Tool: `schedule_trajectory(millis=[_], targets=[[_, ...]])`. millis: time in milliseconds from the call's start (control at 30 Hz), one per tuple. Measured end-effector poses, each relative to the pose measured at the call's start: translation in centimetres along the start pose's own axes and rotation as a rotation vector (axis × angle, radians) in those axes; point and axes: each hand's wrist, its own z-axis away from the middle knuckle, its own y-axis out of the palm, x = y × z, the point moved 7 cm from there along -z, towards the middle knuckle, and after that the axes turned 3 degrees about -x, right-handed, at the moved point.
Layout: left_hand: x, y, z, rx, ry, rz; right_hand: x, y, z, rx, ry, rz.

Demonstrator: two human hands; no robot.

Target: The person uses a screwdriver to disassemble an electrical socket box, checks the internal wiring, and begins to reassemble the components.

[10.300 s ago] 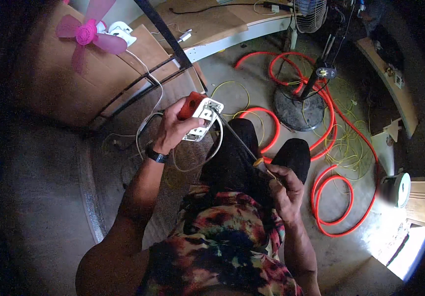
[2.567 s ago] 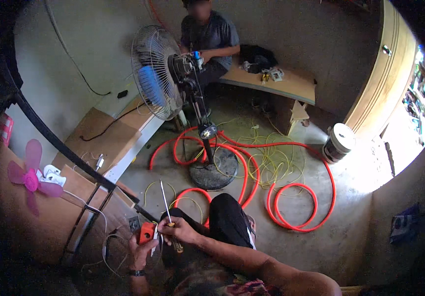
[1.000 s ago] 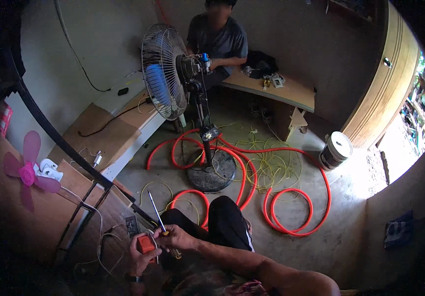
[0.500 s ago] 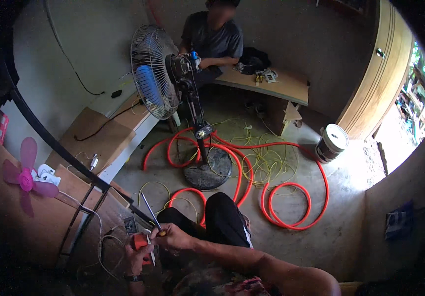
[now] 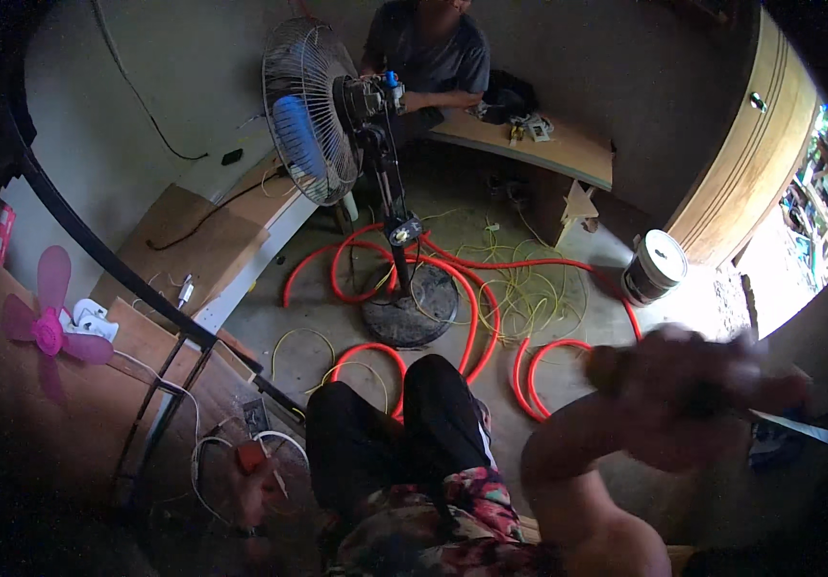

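My right hand [image 5: 683,404] is raised at the right, smeared by motion. It is closed around a screwdriver, whose metal shaft [image 5: 793,426] sticks out to the right; a yellowish handle end shows at the left of the fist. Low at the left, my left hand [image 5: 252,495] grips a small orange box [image 5: 250,456] with a white edge beside it. The fingers there are dim and partly blurred. A white cable [image 5: 285,441] loops close to the box, next to a dark socket-like piece [image 5: 255,415].
A pedestal fan [image 5: 308,115] stands ahead on a round base, amid orange hose [image 5: 474,332] and yellow wire [image 5: 539,298]. Behind it a person [image 5: 428,58] sits near a bench [image 5: 529,154]. A bucket [image 5: 654,267] stands by the wooden door [image 5: 745,144]; a small pink fan [image 5: 49,332] is at left.
My right hand has swung from beside the orange box up to the far right, carrying the screwdriver. My left hand stays low with the box. The view has shifted slightly.
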Motion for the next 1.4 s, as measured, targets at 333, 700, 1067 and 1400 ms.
schedule_trajectory(millis=[333,700,1067,1400], targets=[[5.6,2.0,-4.9,0.126,0.102,-0.03,-6.1,-11.3,11.8,-0.375,0.628,0.048],[-4.6,9.9,3.1,0.349,0.454,-0.422,-14.8,4.7,40.7,0.609,1.71,0.005],[-2.4,7.4,3.0,0.374,0.26,-0.147,-13.6,8.0,39.7,0.743,1.877,-0.31],[-0.6,6.2,1.4,0.279,0.29,-0.194,-13.5,7.4,37.3,0.603,1.394,-0.264]])
